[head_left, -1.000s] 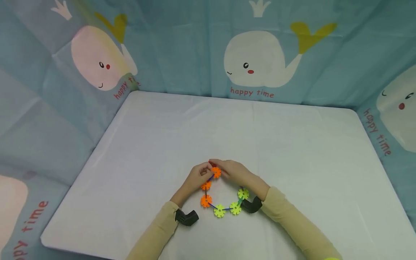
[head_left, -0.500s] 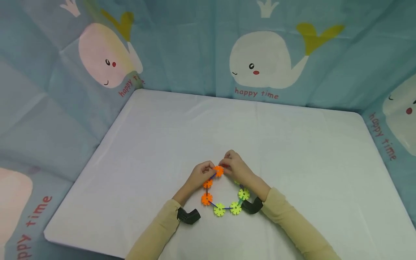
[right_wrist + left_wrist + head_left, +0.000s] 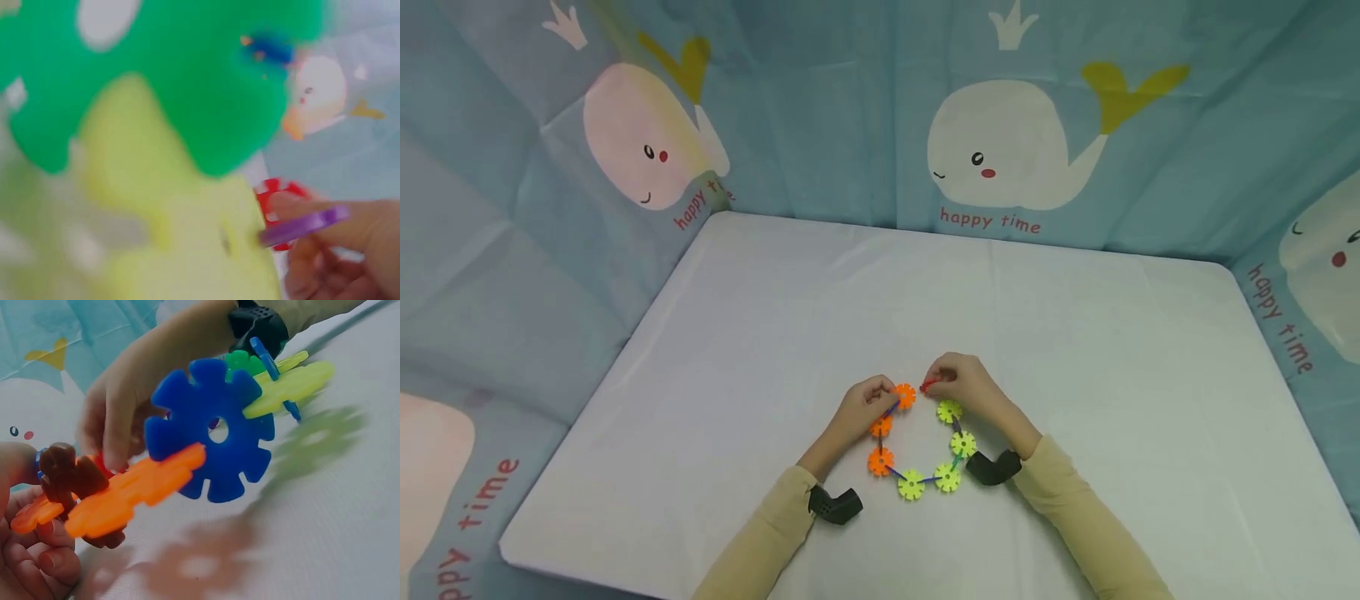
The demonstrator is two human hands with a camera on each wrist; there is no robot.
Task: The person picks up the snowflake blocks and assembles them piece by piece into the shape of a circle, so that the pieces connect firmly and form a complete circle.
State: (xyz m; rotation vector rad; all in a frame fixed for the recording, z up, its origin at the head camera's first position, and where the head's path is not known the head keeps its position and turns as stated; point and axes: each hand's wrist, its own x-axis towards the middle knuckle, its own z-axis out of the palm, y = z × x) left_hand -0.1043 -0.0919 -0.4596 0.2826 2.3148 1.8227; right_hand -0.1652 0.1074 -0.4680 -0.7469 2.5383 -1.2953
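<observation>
A chain of notched snowflake discs lies as an incomplete ring, with orange discs [image 3: 881,461] on the left and yellow ones [image 3: 912,485] on the right. Blue, brown, green and purple discs stand edgewise between them, like the blue disc [image 3: 181,406] in the left wrist view. My left hand [image 3: 857,410] grips the chain at its orange end. Pinched in the fingertips of my right hand [image 3: 970,390] is a red disc [image 3: 294,186], just right of the orange end disc [image 3: 905,396] and apart from it. Right fingers hide part of the red disc.
The white table [image 3: 760,292] carries the chain. Blue curtains with whale prints [image 3: 1000,142] stand behind and beside it. A black curved device [image 3: 835,506] sits at the left wrist, another black device [image 3: 992,468] at the right, close to the yellow discs.
My right hand has drawn away to the right from the orange end disc, carrying the red disc. This uncovers the topmost yellow disc. My left hand keeps its grip nearly in place.
</observation>
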